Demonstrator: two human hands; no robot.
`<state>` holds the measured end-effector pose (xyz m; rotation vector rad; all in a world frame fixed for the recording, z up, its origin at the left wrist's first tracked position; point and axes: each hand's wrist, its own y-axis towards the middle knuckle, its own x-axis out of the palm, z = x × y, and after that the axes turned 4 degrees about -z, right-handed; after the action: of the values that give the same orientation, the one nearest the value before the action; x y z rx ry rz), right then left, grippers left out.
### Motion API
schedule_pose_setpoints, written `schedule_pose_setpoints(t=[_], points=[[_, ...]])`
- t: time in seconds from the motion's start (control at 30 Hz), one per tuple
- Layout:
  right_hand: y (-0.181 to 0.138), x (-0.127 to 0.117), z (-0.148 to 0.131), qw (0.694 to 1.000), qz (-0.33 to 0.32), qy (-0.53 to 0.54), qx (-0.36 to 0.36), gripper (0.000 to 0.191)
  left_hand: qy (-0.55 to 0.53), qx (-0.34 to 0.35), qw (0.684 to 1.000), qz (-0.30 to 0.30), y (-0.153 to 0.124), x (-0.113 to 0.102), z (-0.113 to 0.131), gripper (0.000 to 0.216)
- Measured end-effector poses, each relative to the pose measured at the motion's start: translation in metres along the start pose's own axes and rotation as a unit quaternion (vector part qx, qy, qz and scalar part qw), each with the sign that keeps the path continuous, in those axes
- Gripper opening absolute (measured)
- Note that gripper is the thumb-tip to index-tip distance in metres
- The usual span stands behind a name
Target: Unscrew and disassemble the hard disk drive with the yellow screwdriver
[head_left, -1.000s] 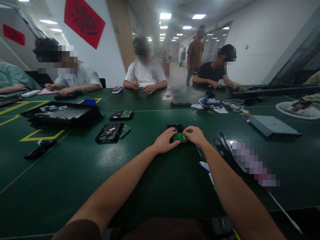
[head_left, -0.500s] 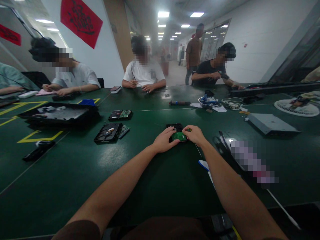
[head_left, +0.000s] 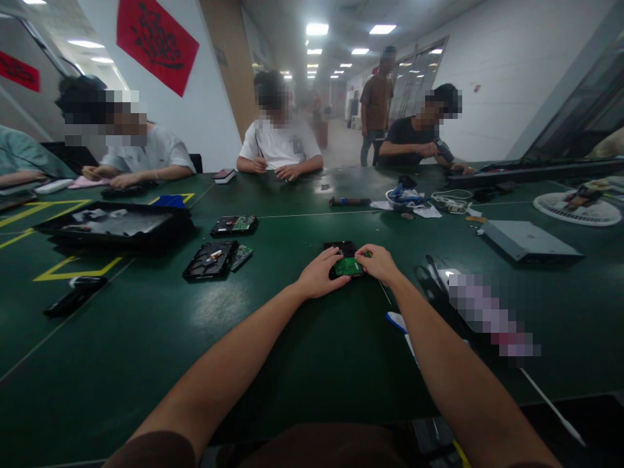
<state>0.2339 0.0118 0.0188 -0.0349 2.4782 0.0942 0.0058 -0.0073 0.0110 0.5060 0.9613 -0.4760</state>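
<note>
A small black housing (head_left: 340, 246) lies on the table in front of me, with a green circuit board (head_left: 348, 266) in it; it looks like a hard drive. My left hand (head_left: 322, 272) grips its left side, fingers over the far part and thumb along the near edge. My right hand (head_left: 377, 262) pinches at the right edge of the board, the fingertips close together. Something yellow and black shows at those fingers. A thin pale rod (head_left: 385, 291) sticks out below the right palm; whether the hand holds it I cannot tell.
To the left lie an opened black drive case (head_left: 207, 261), a loose circuit board (head_left: 242, 257), another drive (head_left: 234, 225) and a large black tray (head_left: 180, 224). On the right are a grey metal box (head_left: 529, 239) and a white round grille (head_left: 546, 211). Several people sit across the table.
Both my hands stay in place on the drive, with the board almost unmoved. The seated person at the far right has shifted a dark handheld tool slightly.
</note>
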Motion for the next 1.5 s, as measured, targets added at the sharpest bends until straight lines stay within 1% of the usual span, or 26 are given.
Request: schedule_pose_setpoints(t=[0.2, 0.43, 0.67, 0.8, 1.03, 1.17, 1.4, 1.5], points=[[0.002, 0.000, 0.003, 1.000, -0.006, -0.009, -0.003, 0.016, 0.002, 0.004, 1.000, 0.003, 0.000, 0.000, 0.001, 0.078], [0.007, 0.005, 0.009, 0.999, -0.004, 0.033, 0.028, 0.018, 0.003, -0.003, 1.000, 0.007, 0.000, 0.001, 0.002, 0.073], [0.009, 0.006, 0.012, 0.998, -0.009, 0.052, 0.026, 0.019, 0.002, -0.005, 1.000, -0.002, 0.000, -0.001, 0.004, 0.070], [0.008, 0.005, 0.011, 0.998, -0.010, 0.060, 0.023, 0.017, 0.002, -0.006, 1.000, -0.003, 0.000, -0.001, 0.003, 0.071], [0.004, 0.004, 0.004, 0.997, 0.009, 0.068, 0.036, 0.013, 0.003, -0.004, 1.000, -0.003, 0.000, -0.001, 0.002, 0.070], [0.004, 0.004, 0.003, 0.996, 0.005, 0.075, 0.044, 0.013, 0.004, -0.006, 1.000, -0.001, 0.000, 0.000, 0.002, 0.071], [0.009, 0.005, 0.008, 0.993, -0.003, 0.094, 0.071, 0.011, 0.004, 0.003, 1.000, 0.014, 0.001, 0.003, 0.000, 0.071], [0.012, 0.006, 0.012, 0.991, -0.010, 0.110, 0.079, 0.013, 0.003, 0.004, 1.000, 0.012, 0.001, 0.002, 0.000, 0.070]])
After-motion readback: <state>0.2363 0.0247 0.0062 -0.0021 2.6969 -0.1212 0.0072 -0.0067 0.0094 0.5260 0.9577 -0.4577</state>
